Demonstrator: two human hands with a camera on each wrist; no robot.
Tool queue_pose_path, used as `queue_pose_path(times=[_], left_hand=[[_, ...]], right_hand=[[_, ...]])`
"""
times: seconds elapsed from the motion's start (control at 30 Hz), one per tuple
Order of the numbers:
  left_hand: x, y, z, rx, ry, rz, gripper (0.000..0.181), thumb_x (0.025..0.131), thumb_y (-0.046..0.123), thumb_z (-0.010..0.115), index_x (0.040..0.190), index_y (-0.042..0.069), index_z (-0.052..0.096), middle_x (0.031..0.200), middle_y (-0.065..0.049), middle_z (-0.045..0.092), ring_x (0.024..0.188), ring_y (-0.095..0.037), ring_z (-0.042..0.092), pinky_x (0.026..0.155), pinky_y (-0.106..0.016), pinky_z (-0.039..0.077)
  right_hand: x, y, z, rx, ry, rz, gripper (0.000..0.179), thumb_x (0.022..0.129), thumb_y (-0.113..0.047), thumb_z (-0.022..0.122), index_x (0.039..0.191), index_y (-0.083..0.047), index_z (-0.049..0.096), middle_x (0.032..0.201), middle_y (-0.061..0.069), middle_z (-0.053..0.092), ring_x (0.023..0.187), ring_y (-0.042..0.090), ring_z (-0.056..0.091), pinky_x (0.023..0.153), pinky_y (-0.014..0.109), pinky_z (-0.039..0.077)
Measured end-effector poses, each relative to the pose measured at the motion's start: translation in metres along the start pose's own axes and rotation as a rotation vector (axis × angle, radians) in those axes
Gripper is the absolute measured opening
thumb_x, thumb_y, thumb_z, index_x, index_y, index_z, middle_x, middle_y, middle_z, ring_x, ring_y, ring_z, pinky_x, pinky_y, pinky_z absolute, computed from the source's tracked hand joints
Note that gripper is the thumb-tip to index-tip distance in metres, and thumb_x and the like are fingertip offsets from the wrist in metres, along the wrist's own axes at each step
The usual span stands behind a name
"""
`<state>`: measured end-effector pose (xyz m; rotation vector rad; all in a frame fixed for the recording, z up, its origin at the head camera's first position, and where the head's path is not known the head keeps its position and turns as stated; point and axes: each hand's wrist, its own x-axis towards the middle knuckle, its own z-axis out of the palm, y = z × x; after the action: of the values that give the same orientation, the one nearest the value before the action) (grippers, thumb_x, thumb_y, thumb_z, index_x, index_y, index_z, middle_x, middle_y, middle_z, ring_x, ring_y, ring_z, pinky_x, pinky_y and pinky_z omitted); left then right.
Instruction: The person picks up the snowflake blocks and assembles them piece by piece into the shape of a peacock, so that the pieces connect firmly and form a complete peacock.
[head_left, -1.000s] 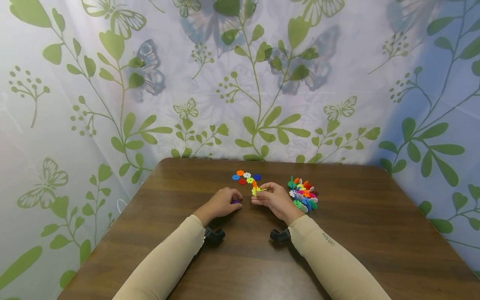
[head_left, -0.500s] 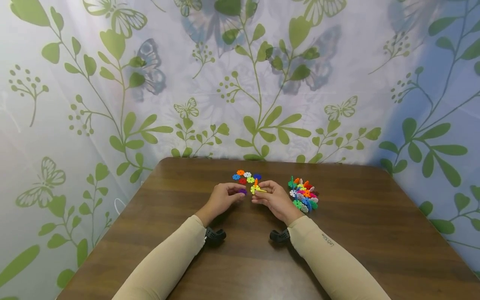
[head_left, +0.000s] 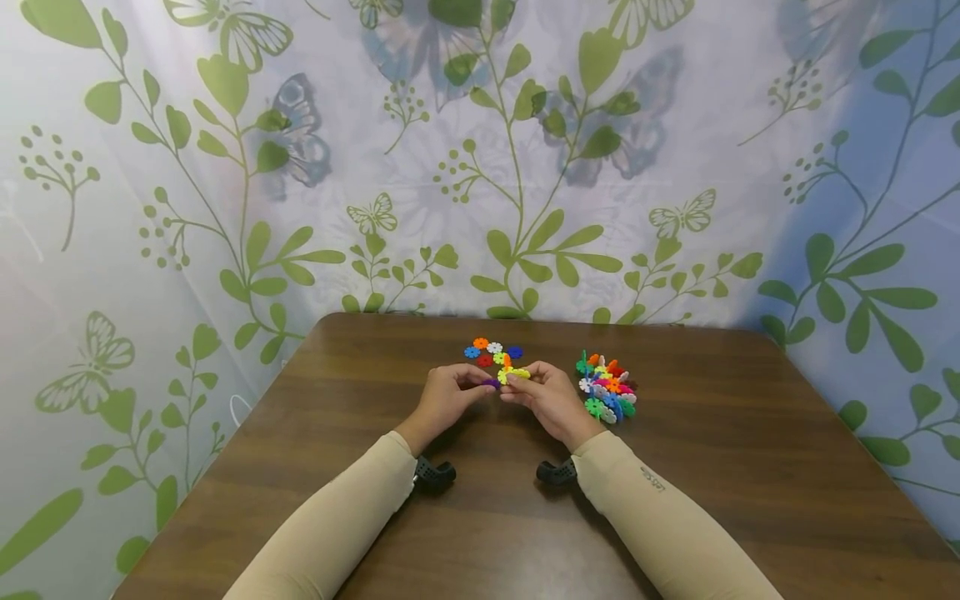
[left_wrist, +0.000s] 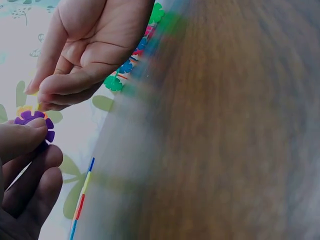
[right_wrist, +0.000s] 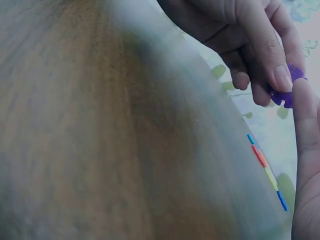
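Between thumb and fingers, my left hand (head_left: 444,398) pinches a purple flower-shaped disc (left_wrist: 33,119) with notched edges. Close on its right, my right hand (head_left: 551,400) pinches a small piece of joined notched discs, yellow (head_left: 504,377) with an orange disc (head_left: 507,361) standing up from it. The purple disc is right at the yellow piece's left side; whether the two interlock cannot be told. Both are held above the table. In the right wrist view the purple disc (right_wrist: 288,90) shows between the fingertips, and the yellow piece is hidden behind my right hand.
Beyond my hands, several loose discs lie flat, among them an orange disc (head_left: 481,343), a white disc (head_left: 494,347) and a red disc (head_left: 484,361). A pile of mixed-colour discs (head_left: 611,387) sits right of my right hand on the wooden table (head_left: 720,467). A patterned curtain hangs behind.
My left hand has lifted the purple disc from the table and carried it up and right to the yellow piece. My right hand stays nearly in place, turning the yellow piece slightly.
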<state>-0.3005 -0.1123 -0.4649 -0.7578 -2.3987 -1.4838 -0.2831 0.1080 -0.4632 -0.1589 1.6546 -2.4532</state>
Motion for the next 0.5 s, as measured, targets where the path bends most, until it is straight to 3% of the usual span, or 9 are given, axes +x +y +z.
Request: queue_pose_path(times=[0.33, 0.5], left_hand=[[-0.0006, 0.0051, 0.0007, 0.082, 0.04, 0.074, 0.013, 0.087, 0.01, 0.089, 0.099, 0.008, 0.084, 0.093, 0.005, 0.078, 0.081, -0.005, 0.072, 0.076, -0.026, 0.06], [-0.002, 0.0049, 0.0008, 0.111, 0.042, 0.157, 0.013, 0.087, 0.007, 0.089, 0.099, 0.007, 0.084, 0.093, 0.002, 0.078, 0.081, -0.005, 0.072, 0.074, -0.025, 0.06]], right_hand=[[0.0001, 0.0037, 0.0022, -0.048, -0.046, -0.008, 0.016, 0.1, 0.005, 0.07, 0.11, 0.01, 0.058, 0.108, 0.031, 0.068, 0.089, 0.032, 0.074, 0.088, 0.049, 0.06], [-0.0008, 0.0042, 0.0024, -0.083, -0.034, 0.022, 0.018, 0.1, 0.004, 0.069, 0.114, 0.012, 0.061, 0.11, 0.03, 0.069, 0.09, 0.032, 0.074, 0.086, 0.046, 0.061]])
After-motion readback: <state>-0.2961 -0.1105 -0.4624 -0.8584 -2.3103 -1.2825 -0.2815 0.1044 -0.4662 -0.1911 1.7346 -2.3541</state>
